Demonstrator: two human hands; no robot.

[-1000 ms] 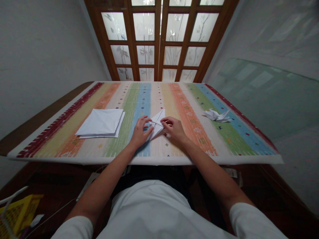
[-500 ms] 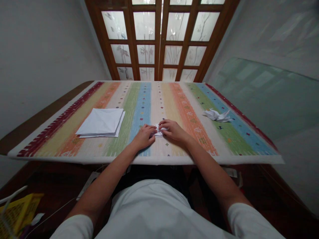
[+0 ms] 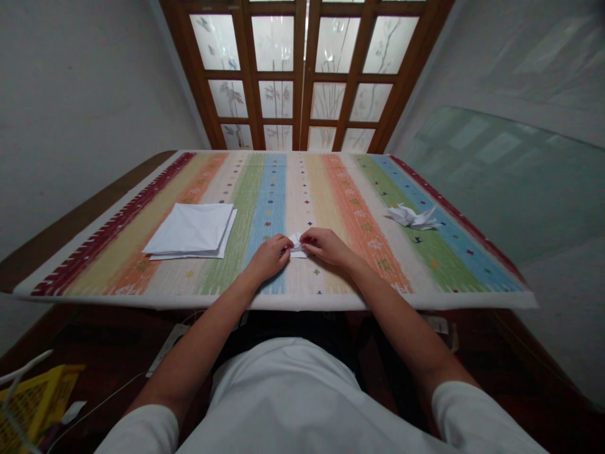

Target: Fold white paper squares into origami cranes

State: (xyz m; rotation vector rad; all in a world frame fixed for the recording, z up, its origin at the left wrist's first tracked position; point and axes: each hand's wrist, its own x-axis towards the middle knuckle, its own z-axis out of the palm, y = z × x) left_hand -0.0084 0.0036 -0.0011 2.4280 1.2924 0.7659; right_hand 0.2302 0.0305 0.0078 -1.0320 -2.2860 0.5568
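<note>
Small folded white paper piece, origami-style, sits btwn both hands, w/ crisp creases & a pointed flap showing at the far side. Most of it's hidden by fingers, so exact shape can't be told. It's low on the cloth, near the near edge, on the cream stripe just right of the blue one, roughly centre.

Left hand is curled, fingertips pinching the paper's left end. Right hand comes in from the right, fingers bent, tips pressed on the paper's right side; thumb hidden. Both are grasping it, fingertips close together, not released.

Striped woven cloth w/ small embroidered crosses covers the wooden table. Left of the hands, on the green/orange stripes, lies a neat stack of white paper squares, well apart from them. Far right, on the green & blue stripes, sits a white folded paper figure, wings/points up, also well apart.

Beyond the table: wooden door w/ frosted glass panes. Near left, below table level: yellow plastic crate. Person's white T-shirt fills the near edge.
</note>
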